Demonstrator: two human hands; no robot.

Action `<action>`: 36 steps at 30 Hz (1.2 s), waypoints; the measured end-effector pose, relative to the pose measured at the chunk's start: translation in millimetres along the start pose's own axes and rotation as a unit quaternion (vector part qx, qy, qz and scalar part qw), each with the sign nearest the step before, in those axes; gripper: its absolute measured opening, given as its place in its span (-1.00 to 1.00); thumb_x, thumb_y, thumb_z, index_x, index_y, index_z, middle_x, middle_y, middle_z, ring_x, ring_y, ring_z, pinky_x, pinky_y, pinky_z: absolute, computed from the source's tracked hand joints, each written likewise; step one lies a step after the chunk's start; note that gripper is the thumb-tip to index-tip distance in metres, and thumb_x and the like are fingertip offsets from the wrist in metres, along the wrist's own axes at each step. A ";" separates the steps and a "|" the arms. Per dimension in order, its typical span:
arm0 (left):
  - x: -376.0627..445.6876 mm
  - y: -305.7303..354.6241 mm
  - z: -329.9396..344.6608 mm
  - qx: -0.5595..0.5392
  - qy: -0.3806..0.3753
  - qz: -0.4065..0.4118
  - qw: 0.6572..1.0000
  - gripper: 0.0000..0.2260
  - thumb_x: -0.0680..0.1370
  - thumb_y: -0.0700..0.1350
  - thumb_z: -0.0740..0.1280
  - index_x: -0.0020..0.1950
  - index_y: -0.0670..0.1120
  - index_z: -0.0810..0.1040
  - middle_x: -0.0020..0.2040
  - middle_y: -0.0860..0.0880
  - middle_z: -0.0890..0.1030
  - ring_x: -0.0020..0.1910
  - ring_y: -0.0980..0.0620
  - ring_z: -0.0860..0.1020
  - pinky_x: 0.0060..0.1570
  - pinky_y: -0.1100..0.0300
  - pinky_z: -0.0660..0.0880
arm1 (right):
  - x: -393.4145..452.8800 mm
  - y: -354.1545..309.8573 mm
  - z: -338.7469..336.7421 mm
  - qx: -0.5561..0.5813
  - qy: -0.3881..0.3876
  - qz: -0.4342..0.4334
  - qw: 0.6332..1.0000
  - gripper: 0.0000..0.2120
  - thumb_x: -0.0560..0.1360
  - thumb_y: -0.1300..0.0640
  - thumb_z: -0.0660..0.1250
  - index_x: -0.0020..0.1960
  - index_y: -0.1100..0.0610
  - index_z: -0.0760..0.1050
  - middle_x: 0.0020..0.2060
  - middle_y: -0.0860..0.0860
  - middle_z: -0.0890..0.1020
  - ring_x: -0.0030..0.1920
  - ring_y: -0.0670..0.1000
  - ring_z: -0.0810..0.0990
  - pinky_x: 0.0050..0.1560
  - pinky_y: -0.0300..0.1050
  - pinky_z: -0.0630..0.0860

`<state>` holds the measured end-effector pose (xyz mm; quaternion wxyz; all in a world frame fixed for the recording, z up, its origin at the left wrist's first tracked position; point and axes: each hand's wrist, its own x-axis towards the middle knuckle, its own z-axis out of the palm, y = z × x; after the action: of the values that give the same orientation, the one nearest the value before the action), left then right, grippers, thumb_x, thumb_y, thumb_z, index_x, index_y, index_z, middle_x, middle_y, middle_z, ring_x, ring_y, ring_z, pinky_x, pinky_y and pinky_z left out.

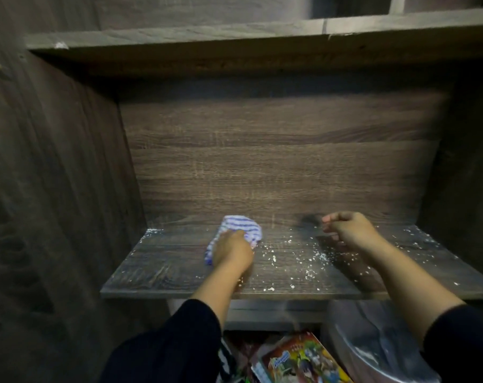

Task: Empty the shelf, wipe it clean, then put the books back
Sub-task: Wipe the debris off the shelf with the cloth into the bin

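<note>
Two hands work my shelf: left hand (232, 251) grips the striped cloth (241, 230) pressed to the board, right hand (348, 230) hovers loosely curled, holding nothing. White crumbs (309, 258) litter the shelf (165, 272); books (298, 360) lie below.

The shelf (163, 275) carries no books. On its left part lies the cloth (239, 229), with the left hand (232, 251) on top of it. The right hand (348, 230) is above the right part of the shelf, apart from the cloth. Crumbs (312, 261) lie scattered on the shelf, mostly between and right of the hands. Below the shelf, in front, lies a comic book (301, 357), and right of it a plastic bag (373, 346).
</note>
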<state>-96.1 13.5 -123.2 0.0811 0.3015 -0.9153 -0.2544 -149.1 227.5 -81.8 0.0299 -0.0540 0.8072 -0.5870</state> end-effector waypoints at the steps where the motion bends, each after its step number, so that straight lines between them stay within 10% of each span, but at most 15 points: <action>1: 1.5 10.4 3.9 -0.070 -0.013 0.022 0.997 -0.68 0.63 -0.07 0.13 0.36 -0.04 0.46 0.36 -0.10 0.47 0.30 -0.16 0.46 0.23 0.07 0.40 | 1.6 0.5 2.8 0.002 -0.001 0.000 1.000 -0.84 0.52 0.36 0.25 -0.09 0.14 0.52 -0.20 0.07 0.58 -0.36 -0.05 0.43 -0.41 -0.26 0.34; 4: -4.6 29.3 -14.4 -0.400 -0.019 0.005 0.916 -0.70 0.63 -0.24 0.08 -0.11 -0.12 0.58 -0.24 -0.03 0.67 -0.31 0.09 0.62 -0.35 0.37 0.46 | 6.1 0.5 8.5 0.004 -0.009 -0.008 1.000 -0.80 0.51 0.37 0.25 -0.15 0.10 0.50 -0.22 0.05 0.57 -0.39 -0.07 0.41 -0.48 -0.33 0.33; 6: -2.1 23.5 -42.6 -0.496 0.043 -0.018 0.867 -0.72 0.61 -0.32 0.07 -0.13 -0.16 0.55 -0.30 -0.05 0.62 -0.45 0.16 0.56 -0.48 0.39 0.42 | 8.3 -0.6 10.0 0.012 -0.009 -0.013 1.000 -0.78 0.52 0.37 0.24 -0.18 0.09 0.49 -0.24 0.05 0.56 -0.42 -0.07 0.38 -0.59 -0.38 0.30; 13: 14.6 -60.3 -123.3 -0.153 0.349 0.033 0.924 -0.75 0.53 -0.23 0.16 0.14 -0.09 0.53 0.10 -0.21 0.60 0.08 -0.26 0.55 0.05 -0.03 0.47 | 13.9 -1.7 9.6 0.015 0.002 -0.013 1.000 -0.76 0.53 0.37 0.21 -0.20 0.09 0.49 -0.29 0.05 0.56 -0.42 -0.03 0.41 -0.52 -0.30 0.34; 16: 30.1 -92.5 -113.7 -0.024 0.199 0.033 0.979 -0.73 0.51 0.07 0.18 0.12 0.06 0.56 0.23 -0.15 0.54 0.21 -0.24 0.50 0.22 -0.10 0.44 | 16.4 -1.2 8.9 0.023 0.007 -0.009 1.000 -0.75 0.54 0.37 0.20 -0.19 0.09 0.50 -0.29 0.05 0.56 -0.41 -0.04 0.42 -0.52 -0.34 0.33; 21: 75.4 -137.6 -74.3 -0.009 0.019 -0.033 0.999 -0.13 0.17 0.58 0.10 0.18 0.00 0.59 0.22 -0.14 0.59 0.17 -0.12 0.55 0.24 0.08 0.45 | 14.9 -0.2 6.5 0.017 0.006 -0.010 1.000 -0.81 0.54 0.36 0.22 -0.11 0.13 0.53 -0.26 0.05 0.58 -0.34 -0.02 0.44 -0.36 -0.21 0.35; 28: 49.7 -119.2 -80.3 0.108 0.064 -0.060 0.990 -0.53 0.52 0.20 0.22 0.34 -0.01 0.47 0.36 -0.05 0.47 0.34 -0.12 0.35 0.29 0.09 0.29 | 10.8 6.2 0.9 -0.039 -0.003 -0.016 0.999 -0.84 0.53 0.35 0.25 -0.13 0.15 0.52 -0.24 0.06 0.57 -0.37 -0.04 0.42 -0.48 -0.30 0.38; 31: 49.9 -94.1 -62.8 0.151 0.058 -0.001 0.987 -0.65 0.52 0.06 0.27 0.25 -0.06 0.55 0.27 -0.07 0.56 0.28 -0.09 0.46 0.24 0.14 0.34 | 7.5 8.2 2.3 -0.095 -0.008 -0.025 0.995 -0.89 0.54 0.30 0.25 -0.12 0.17 0.52 -0.20 0.11 0.57 -0.26 0.04 0.48 -0.25 -0.13 0.41; 36: 27.0 -28.1 -37.3 -0.210 -0.010 0.073 0.975 -0.78 0.58 -0.24 0.23 0.17 -0.18 0.58 -0.07 -0.21 0.66 -0.26 0.06 0.65 -0.32 0.37 0.56 | 4.8 9.4 13.0 -0.198 -0.023 -0.047 0.979 -0.85 0.51 0.31 0.28 -0.17 0.11 0.50 -0.17 0.10 0.58 -0.11 0.06 0.53 -0.14 -0.14 0.41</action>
<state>-92.2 -37.4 -105.8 0.1519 0.2080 -0.8618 -0.4371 -152.9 217.5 -94.7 0.0094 -0.1097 0.9031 -0.4150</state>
